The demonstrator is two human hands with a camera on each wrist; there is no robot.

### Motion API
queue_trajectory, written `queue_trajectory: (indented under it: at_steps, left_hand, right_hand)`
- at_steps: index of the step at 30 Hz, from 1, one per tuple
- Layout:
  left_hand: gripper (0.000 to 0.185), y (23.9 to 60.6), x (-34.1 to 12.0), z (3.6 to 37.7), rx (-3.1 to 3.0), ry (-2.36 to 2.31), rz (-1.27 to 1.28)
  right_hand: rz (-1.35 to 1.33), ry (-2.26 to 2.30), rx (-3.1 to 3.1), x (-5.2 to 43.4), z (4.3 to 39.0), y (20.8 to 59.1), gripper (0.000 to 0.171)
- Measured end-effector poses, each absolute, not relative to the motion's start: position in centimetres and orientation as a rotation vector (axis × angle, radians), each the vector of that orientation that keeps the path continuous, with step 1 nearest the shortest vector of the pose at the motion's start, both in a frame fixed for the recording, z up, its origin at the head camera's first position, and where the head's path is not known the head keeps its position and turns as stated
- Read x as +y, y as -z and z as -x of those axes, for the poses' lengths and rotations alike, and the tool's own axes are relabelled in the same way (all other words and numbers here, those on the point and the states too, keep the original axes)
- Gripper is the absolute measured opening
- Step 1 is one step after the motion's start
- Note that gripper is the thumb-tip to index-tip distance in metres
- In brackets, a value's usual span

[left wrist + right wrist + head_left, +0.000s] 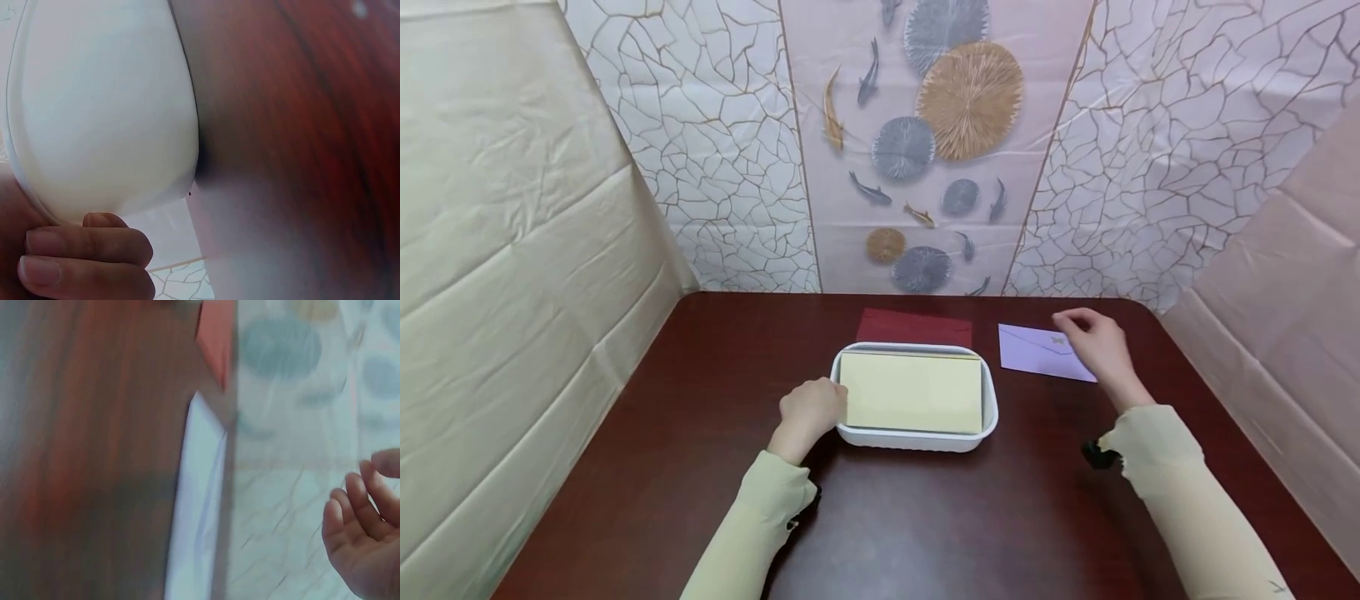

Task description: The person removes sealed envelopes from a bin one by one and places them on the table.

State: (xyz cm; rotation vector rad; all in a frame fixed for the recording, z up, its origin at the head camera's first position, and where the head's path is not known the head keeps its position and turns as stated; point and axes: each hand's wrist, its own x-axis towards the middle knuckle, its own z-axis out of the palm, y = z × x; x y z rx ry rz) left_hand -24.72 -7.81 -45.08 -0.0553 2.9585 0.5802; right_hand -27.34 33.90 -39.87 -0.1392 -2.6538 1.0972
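My left hand [811, 410] grips the left end of a white plastic tray [917, 442]. In the left wrist view, its curled fingers [87, 259] are at the rim of the tray [103, 112]. Pale yellow rectangular paper [913, 393], like an envelope, lies in the tray and covers most of its inside. Over the right part of a lavender envelope [1036, 353] hovers my right hand [1096, 343], fingers loosely bent and holding nothing. The right wrist view shows this hand [369, 544] raised above the table, apart from the lavender envelope [195, 506].
Behind the tray lies a dark red envelope [917, 325], its front part hidden by the tray. All of this is on a dark reddish-brown table [895, 517]. A patterned cloth [745, 150] hangs along the back edge, with plain beige cloth [520, 250] at both sides.
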Motion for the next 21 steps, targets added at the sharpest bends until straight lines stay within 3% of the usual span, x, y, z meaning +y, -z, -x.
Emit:
queue_trajectory:
  at_steps: [9,14,21]
  left_hand:
    - [0.041,44.7,-7.9,24.7,2.984,-0.536,-0.001]
    - [0.041,44.7,-7.9,24.6,2.983,-0.511,-0.006]
    - [0.041,45.1,-8.1,24.8,3.014,-0.548,-0.011]
  right_hand:
    - [-0.283,-1.083,-2.851,27.2,28.8,37.7,0.038]
    - [-0.548,-0.965,-2.962,24.4,29.0,38.3,0.025]
    - [-0.704,-0.793,-3.055,22.2,29.6,39.7,0.024]
